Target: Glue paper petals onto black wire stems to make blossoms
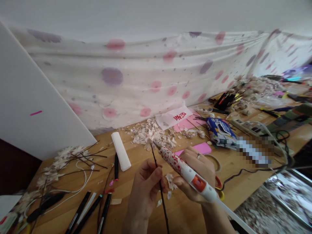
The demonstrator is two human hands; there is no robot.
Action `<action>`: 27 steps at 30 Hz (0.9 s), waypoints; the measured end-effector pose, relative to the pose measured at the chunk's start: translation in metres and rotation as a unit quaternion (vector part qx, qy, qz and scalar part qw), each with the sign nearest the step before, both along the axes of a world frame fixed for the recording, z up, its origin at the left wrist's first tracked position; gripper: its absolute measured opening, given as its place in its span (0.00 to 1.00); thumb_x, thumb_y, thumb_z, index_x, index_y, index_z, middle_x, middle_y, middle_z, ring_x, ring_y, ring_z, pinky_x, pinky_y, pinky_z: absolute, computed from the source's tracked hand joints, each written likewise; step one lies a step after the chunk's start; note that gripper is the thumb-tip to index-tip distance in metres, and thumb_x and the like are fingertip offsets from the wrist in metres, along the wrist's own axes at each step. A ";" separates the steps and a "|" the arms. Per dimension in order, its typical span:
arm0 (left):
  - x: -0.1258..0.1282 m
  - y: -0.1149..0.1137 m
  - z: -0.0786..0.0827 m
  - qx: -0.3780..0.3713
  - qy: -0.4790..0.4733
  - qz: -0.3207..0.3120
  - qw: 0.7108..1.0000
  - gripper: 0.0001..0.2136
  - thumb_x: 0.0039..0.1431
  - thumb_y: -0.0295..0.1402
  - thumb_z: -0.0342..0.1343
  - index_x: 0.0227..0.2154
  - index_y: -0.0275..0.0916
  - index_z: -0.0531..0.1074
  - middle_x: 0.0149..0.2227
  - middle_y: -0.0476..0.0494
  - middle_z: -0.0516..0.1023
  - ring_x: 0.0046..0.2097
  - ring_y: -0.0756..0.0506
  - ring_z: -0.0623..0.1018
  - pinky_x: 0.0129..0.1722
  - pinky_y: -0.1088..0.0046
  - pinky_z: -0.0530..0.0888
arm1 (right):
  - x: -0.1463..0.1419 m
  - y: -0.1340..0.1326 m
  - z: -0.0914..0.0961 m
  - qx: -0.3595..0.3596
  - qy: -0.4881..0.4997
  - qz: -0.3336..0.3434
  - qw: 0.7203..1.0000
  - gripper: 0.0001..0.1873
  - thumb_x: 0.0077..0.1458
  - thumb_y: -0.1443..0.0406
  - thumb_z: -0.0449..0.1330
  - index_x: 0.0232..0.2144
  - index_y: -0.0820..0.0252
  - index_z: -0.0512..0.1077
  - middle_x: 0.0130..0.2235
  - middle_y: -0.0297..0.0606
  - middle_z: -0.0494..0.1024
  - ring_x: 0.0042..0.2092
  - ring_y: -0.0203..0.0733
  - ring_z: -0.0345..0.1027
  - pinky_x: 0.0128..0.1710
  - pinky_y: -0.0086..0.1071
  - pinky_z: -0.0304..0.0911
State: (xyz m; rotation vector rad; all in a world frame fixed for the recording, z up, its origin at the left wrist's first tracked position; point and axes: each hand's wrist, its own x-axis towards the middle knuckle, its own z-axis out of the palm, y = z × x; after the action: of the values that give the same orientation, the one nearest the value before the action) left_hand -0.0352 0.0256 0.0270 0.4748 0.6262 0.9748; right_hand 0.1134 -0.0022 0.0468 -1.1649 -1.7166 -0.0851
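My left hand [148, 182] pinches a thin dark twig [163, 204] between thumb and fingers. Pale pinkish petals [151, 136] sit around the twig's upper end, in front of a heap of loose petals [138, 136]. In my right hand [197, 165], fingers wrap around a pen-shaped hot glue gun [185, 170], white with a red pattern and an orange-red button. Its metal nozzle [156, 145] points at the petals on the twig's end; whether it touches them I cannot tell. A white length trails from its back. A few petals [171, 182] lie between my hands.
Markers [106, 213] and finished-looking blossom twigs [73, 157] lie left, near a white folded strip [121, 151]. Right are a blue wipes pack [220, 131], pink paper [204, 148], a power strip [248, 126], cables and scissors [220, 191]. A spotted cloth [156, 71] hangs behind.
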 end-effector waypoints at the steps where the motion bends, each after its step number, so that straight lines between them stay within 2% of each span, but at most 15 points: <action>1: -0.001 -0.001 0.000 -0.004 -0.004 -0.002 1.000 0.18 0.36 0.35 0.79 0.24 0.35 0.75 0.19 0.56 0.75 0.17 0.55 0.74 0.16 0.84 0.72 | 0.000 0.000 0.000 -0.004 -0.002 -0.004 1.000 0.28 0.66 0.43 0.49 0.23 0.54 0.61 0.21 0.31 0.63 0.23 0.38 0.55 0.24 0.35 0.51; 7: -0.002 -0.005 -0.005 0.006 -0.042 0.002 0.999 0.15 0.42 0.32 0.77 0.24 0.35 0.74 0.24 0.54 0.78 0.17 0.55 0.75 0.15 0.85 0.73 | 0.000 0.003 -0.002 -0.018 0.004 -0.033 0.999 0.29 0.67 0.42 0.45 0.23 0.53 0.58 0.21 0.32 0.63 0.23 0.39 0.56 0.24 0.35 0.49; 13: -0.001 -0.004 -0.002 -0.002 -0.033 -0.027 0.999 0.17 0.40 0.34 0.78 0.24 0.35 0.74 0.18 0.55 0.74 0.17 0.54 0.73 0.15 0.84 0.72 | 0.000 0.003 -0.003 -0.013 -0.019 -0.066 0.998 0.33 0.66 0.40 0.45 0.20 0.55 0.59 0.19 0.32 0.63 0.21 0.35 0.53 0.22 0.32 0.46; 16: -0.001 -0.005 0.000 -0.012 -0.024 -0.011 1.000 0.17 0.40 0.33 0.78 0.24 0.36 0.73 0.19 0.56 0.74 0.17 0.55 0.73 0.15 0.85 0.71 | 0.000 0.002 -0.003 -0.015 -0.037 -0.078 0.996 0.34 0.67 0.41 0.43 0.19 0.56 0.59 0.19 0.33 0.64 0.21 0.35 0.54 0.22 0.31 0.46; 20: -0.002 -0.005 0.001 -0.013 -0.022 -0.019 0.999 0.17 0.39 0.32 0.79 0.24 0.35 0.74 0.22 0.56 0.76 0.18 0.55 0.74 0.15 0.84 0.73 | 0.000 0.002 -0.003 -0.016 -0.052 -0.092 0.994 0.34 0.68 0.41 0.41 0.19 0.55 0.58 0.18 0.31 0.62 0.20 0.34 0.53 0.22 0.31 0.46; 27: -0.002 -0.005 -0.002 -0.018 -0.040 -0.009 0.999 0.17 0.38 0.30 0.79 0.23 0.35 0.73 0.22 0.55 0.78 0.17 0.55 0.75 0.13 0.84 0.74 | 0.002 0.000 -0.004 -0.020 -0.049 -0.093 0.994 0.34 0.67 0.41 0.42 0.19 0.55 0.59 0.19 0.32 0.63 0.20 0.34 0.55 0.21 0.32 0.47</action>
State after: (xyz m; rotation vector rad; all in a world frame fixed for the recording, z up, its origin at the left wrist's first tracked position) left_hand -0.0373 0.0206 0.0252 0.4063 0.5667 0.9594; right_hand 0.1153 -0.0025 0.0428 -1.3683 -1.6972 -0.2257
